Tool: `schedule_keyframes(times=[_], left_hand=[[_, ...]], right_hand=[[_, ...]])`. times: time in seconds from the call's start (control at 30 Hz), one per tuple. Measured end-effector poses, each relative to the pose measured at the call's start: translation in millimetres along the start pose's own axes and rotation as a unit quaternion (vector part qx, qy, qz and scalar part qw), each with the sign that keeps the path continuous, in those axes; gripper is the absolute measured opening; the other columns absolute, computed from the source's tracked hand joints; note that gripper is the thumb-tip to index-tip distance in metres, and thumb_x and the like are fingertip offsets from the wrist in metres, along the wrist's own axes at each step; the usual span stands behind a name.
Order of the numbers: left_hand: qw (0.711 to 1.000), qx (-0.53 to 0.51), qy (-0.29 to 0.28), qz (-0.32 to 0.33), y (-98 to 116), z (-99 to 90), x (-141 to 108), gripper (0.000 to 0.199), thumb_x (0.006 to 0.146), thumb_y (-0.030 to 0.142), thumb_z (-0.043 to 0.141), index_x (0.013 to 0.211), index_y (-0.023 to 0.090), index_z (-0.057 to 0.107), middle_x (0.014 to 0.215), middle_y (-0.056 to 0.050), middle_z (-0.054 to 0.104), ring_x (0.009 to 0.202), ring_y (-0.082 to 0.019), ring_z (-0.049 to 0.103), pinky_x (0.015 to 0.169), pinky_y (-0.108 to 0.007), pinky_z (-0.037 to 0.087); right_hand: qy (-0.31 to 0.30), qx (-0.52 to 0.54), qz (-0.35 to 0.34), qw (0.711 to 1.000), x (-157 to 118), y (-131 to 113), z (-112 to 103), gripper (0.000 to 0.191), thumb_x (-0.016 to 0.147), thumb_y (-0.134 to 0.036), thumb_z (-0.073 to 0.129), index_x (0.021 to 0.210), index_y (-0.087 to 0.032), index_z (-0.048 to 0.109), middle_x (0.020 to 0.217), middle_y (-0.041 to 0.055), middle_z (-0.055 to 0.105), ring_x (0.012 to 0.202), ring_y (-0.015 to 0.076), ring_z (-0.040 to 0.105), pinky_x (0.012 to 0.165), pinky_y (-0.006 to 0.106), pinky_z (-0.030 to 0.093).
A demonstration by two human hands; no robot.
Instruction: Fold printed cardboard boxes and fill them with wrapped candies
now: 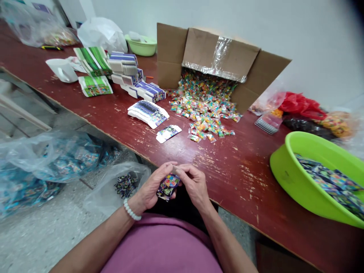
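Observation:
Close to my body, at the table's front edge, my left hand (pixel 152 185) is wrapped round a small printed carton (pixel 169 184) in dark and bright colours. My right hand (pixel 195 184) grips the carton's upper end, thumb and fingers pinched at its flap. Some of the fingers are hidden behind it. Ahead on the table lies a single flat carton (pixel 168 133), beside a fanned stack of flat cartons (pixel 148 113). Small wrapped candies (pixel 207 121) spill toward me from a cardboard box (pixel 222 53) tipped on its side.
A green basin (pixel 290 178) with dark printed packets stands at the right. Bundled purple cartons (pixel 150 92), green cartons (pixel 96 86) and a white mug (pixel 61 70) are at the back left. Plastic bags of packets (pixel 68 159) lie on the floor at left.

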State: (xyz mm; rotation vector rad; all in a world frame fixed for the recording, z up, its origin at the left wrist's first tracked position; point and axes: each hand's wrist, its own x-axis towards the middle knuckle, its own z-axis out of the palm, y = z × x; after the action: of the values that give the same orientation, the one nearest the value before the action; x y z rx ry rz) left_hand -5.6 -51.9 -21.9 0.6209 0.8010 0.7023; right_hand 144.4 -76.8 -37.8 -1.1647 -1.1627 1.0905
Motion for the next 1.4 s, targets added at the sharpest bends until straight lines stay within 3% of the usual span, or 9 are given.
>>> schedule_keyframes(times=[0.1,0.17,0.37,0.5,0.67,0.93,1.1,1.27,1.4], left_hand=[[0.996,-0.068,-0.023,-0.051,3,-1.1,0,0.044,0.092,0.049,0.057,0.124,0.019,0.061,0.084,-0.005,0.068,0.05,-0.014,0.061,0.04,-0.026,0.053],[0.995,-0.077,-0.018,-0.055,5,-0.9,-1,0.043,0.094,0.048,0.054,0.125,0.019,0.062,0.087,-0.006,0.069,0.05,-0.015,0.063,0.039,-0.026,0.053],[0.999,-0.045,0.018,-0.022,13,3.2,-1,0.04,0.092,0.041,0.059,0.125,0.019,0.065,0.088,-0.006,0.072,0.051,-0.013,0.064,0.039,-0.021,0.05],[0.999,-0.026,0.016,-0.02,12,1.2,0,0.047,0.091,0.047,0.06,0.128,0.019,0.063,0.087,-0.007,0.073,0.05,-0.014,0.064,0.039,-0.021,0.049],[0.999,-0.027,0.013,-0.037,8,-3.7,2,0.053,0.09,0.055,0.058,0.128,0.019,0.063,0.084,-0.007,0.073,0.043,-0.013,0.061,0.037,-0.022,0.049],[0.998,0.028,0.022,-0.046,1,-4.6,3,0.052,0.09,0.058,0.056,0.118,0.016,0.069,0.063,-0.002,0.065,0.042,-0.013,0.059,0.036,-0.02,0.046],[0.998,0.047,0.007,-0.048,2,-10.3,3,0.064,0.087,0.068,0.052,0.117,0.015,0.07,0.071,-0.007,0.071,0.044,-0.014,0.059,0.038,-0.022,0.047],[0.995,0.096,0.018,-0.031,1,-13.6,2,0.06,0.084,0.067,0.058,0.099,0.012,0.077,0.064,-0.006,0.067,0.042,-0.014,0.057,0.037,-0.023,0.045],[0.996,0.077,0.017,-0.032,2,-17.1,2,0.047,0.085,0.056,0.064,0.1,0.014,0.077,0.065,-0.005,0.067,0.044,-0.014,0.057,0.038,-0.022,0.045]], right_hand=[[-0.022,-0.146,-0.106,0.983,-3,-3,-3,0.017,0.091,-0.034,0.065,0.086,-0.023,0.076,0.087,0.0046,0.074,0.077,0.0189,0.065,0.068,0.029,0.049],[-0.054,-0.182,-0.111,0.975,-5,-7,-5,0.023,0.096,-0.034,0.058,0.087,-0.023,0.077,0.082,0.004,0.074,0.077,0.0188,0.065,0.072,0.03,0.048],[-0.057,-0.129,-0.073,0.987,-5,-17,-2,0.03,0.101,-0.037,0.048,0.107,-0.025,0.076,0.101,0.0035,0.073,0.091,0.0189,0.065,0.083,0.031,0.049],[-0.043,-0.083,-0.038,0.995,-4,-14,1,0.029,0.1,-0.037,0.051,0.102,-0.027,0.078,0.101,0.004,0.074,0.095,0.0208,0.066,0.086,0.034,0.05],[-0.059,-0.057,-0.064,0.995,-5,-12,0,0.014,0.091,-0.031,0.066,0.096,-0.027,0.079,0.102,0.0054,0.074,0.102,0.0223,0.066,0.092,0.036,0.051],[-0.076,0.087,0.112,0.987,6,-11,-1,0.014,0.074,-0.031,0.082,0.083,-0.021,0.077,0.09,0.0033,0.076,0.074,0.0169,0.068,0.07,0.03,0.055],[-0.083,0.118,0.124,0.982,9,-12,2,0.014,0.072,-0.031,0.081,0.072,-0.019,0.075,0.097,0.0055,0.077,0.07,0.0166,0.067,0.062,0.028,0.053],[-0.064,0.06,0.122,0.989,7,-13,4,0.014,0.073,-0.034,0.08,0.071,-0.021,0.075,0.096,0.0051,0.078,0.069,0.0171,0.068,0.063,0.029,0.054],[-0.074,0.03,0.088,0.993,3,-10,6,0.014,0.079,-0.035,0.076,0.076,-0.022,0.074,0.097,0.0047,0.076,0.071,0.0178,0.068,0.063,0.03,0.055]])
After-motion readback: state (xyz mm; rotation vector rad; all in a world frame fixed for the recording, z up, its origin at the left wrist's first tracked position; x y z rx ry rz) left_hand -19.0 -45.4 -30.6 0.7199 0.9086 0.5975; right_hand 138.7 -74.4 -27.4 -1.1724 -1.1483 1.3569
